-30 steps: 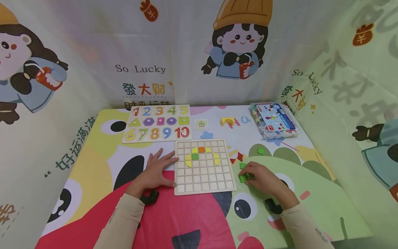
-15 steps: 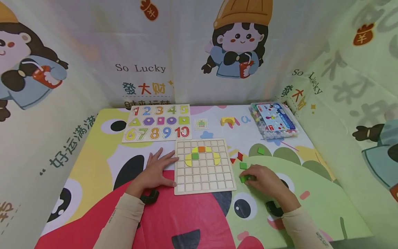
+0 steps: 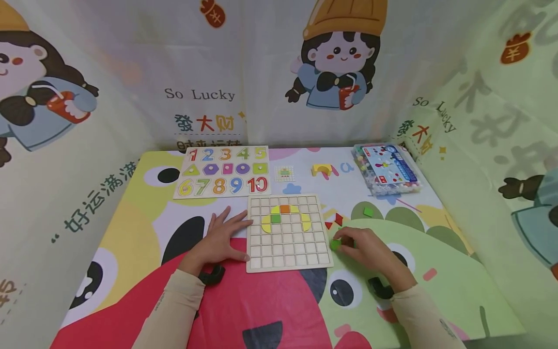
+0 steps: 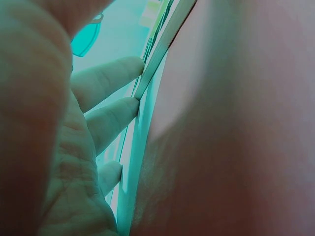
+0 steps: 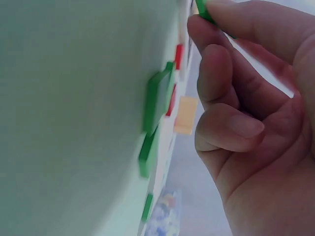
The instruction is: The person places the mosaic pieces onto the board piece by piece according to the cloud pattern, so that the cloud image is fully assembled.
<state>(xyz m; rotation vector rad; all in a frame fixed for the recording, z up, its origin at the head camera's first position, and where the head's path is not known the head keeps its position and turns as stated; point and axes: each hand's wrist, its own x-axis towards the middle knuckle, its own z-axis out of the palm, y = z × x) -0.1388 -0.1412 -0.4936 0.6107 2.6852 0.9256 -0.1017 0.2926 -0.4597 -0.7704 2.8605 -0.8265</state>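
Note:
A square wooden grid board [image 3: 289, 261] lies in the middle of the table, with several yellow curved pieces, an orange square [image 3: 285, 209] and a green square [image 3: 276, 218] set in its upper cells. Along its left edge rests my left hand [image 3: 218, 245], fingers spread; the left wrist view has those fingertips [image 4: 133, 66] against the board's side. My right hand [image 3: 364, 246] pinches a green square tile [image 3: 335, 245] between thumb and index finger, just off the board's right edge. Only a corner of this tile [image 5: 203, 10] shows in the right wrist view, with more green tiles [image 5: 156, 103] lying below the hand.
Red pieces [image 3: 338, 219] and a loose green tile [image 3: 368, 212] lie right of the board. Behind it are a number puzzle [image 3: 222, 172], a small pattern card [image 3: 285, 173], a yellow arch block [image 3: 321, 169] and a clear box of beads [image 3: 388, 169].
My right hand has moved slightly left from among the loose green tiles to near the board's edge, carrying one tile. The left hand stays at the board; the head view shifts slightly.

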